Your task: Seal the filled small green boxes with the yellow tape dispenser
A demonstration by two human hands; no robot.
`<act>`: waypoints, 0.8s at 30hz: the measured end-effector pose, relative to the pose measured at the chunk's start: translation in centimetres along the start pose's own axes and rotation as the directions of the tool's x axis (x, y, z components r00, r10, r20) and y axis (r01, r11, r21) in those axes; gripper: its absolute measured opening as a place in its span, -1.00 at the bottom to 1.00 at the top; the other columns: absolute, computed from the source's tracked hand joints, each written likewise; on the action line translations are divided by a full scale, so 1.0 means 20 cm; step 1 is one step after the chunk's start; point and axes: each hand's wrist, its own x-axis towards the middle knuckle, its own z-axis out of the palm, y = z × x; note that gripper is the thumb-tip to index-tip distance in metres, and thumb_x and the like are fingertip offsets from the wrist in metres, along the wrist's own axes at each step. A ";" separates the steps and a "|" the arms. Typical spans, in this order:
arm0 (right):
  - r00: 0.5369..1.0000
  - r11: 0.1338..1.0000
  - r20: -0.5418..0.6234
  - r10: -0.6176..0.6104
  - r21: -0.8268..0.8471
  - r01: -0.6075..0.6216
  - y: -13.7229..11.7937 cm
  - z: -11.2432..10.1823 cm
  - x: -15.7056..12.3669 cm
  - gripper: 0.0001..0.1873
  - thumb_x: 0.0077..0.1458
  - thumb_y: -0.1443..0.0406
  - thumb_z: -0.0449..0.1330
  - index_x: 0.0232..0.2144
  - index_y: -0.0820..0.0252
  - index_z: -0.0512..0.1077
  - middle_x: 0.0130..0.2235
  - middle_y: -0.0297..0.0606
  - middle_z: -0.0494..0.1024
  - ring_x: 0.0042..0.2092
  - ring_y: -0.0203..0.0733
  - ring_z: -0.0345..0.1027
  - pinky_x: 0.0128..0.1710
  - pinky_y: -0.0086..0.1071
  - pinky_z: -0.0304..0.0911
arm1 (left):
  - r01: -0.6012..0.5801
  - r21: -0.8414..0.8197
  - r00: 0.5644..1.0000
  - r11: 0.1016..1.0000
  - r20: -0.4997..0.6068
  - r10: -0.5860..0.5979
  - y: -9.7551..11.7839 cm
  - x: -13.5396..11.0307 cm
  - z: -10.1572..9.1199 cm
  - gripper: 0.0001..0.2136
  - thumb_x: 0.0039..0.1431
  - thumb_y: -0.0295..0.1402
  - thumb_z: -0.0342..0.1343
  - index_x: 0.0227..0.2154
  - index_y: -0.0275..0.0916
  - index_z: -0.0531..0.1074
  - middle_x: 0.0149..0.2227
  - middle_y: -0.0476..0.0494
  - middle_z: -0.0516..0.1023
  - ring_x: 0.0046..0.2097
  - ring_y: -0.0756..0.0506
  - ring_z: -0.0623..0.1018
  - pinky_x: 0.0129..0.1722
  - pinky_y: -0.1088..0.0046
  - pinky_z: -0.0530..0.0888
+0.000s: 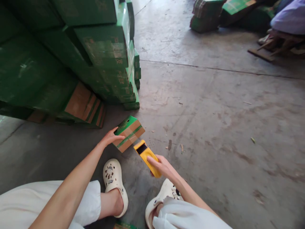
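Observation:
A small green and brown cardboard box (128, 131) is tilted above or on the floor in the middle of the view. My left hand (111, 137) grips its left end, thumb across the brown flaps and fingers at the green side. In my right hand (160, 165) is a yellow tape dispenser (148, 159) with a dark front opening. Its front end points at the box's near right edge. What looks like a strip of clear tape runs along the flap seam towards the dispenser. The undersides of box and dispenser are hidden.
Tall stacks of green cartons (102, 47) rise at the left, close to the box. My feet in cream clogs (113, 173) flank the work. At the upper right are more cartons (207, 14) and a partly visible person (289, 19) by a low wooden stool (262, 54). Small scraps dot the concrete floor.

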 end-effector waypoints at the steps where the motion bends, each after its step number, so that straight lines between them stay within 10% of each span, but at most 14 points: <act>1: 0.999 1.000 -0.043 0.023 -0.006 -0.023 0.06 -0.01 -0.03 -0.41 0.14 -0.25 0.19 -0.30 0.16 0.40 -0.43 -0.25 0.59 -0.41 -0.09 0.55 -0.48 -0.40 0.32 | 0.008 -0.070 1.000 0.998 0.011 -0.007 -0.01 0.01 -0.02 0.01 -0.12 0.06 0.46 0.39 -0.20 0.27 0.35 -0.32 0.39 0.36 -0.34 0.39 0.32 0.25 0.34; 13: 0.991 0.976 -0.131 0.025 -0.211 -0.053 0.03 0.01 0.27 -0.45 0.19 -0.17 0.20 -0.34 0.22 0.46 -0.42 -0.21 0.61 -0.35 -0.10 0.54 -0.42 -0.43 0.29 | -0.010 -0.122 0.997 0.992 -0.077 0.001 -0.06 0.09 -0.17 -0.17 -0.01 0.05 0.43 0.31 -0.15 0.40 0.29 -0.23 0.48 0.31 -0.27 0.48 0.28 0.28 0.42; 19: 0.996 0.982 -0.087 0.010 -0.189 -0.027 -0.09 0.07 0.54 -0.46 0.23 -0.14 0.21 -0.29 0.25 0.50 -0.44 -0.21 0.61 -0.37 -0.13 0.54 -0.43 -0.45 0.30 | 0.012 0.257 0.952 0.966 -0.299 0.067 -0.01 0.13 -0.17 -0.33 0.28 -0.08 0.20 0.40 -0.13 0.26 0.36 -0.25 0.39 0.36 -0.31 0.38 0.34 0.11 0.31; 24: 0.998 0.992 -0.044 0.034 -0.124 -0.039 -0.20 0.10 0.66 -0.43 0.21 -0.17 0.23 -0.32 0.26 0.50 -0.50 -0.23 0.59 -0.45 -0.17 0.51 -0.46 -0.46 0.33 | -0.060 0.501 0.965 0.863 -0.193 0.179 0.07 0.14 -0.04 -0.12 0.27 0.09 0.11 0.51 -0.18 -0.05 0.51 -0.36 0.03 0.44 -0.44 0.18 0.37 -0.11 0.17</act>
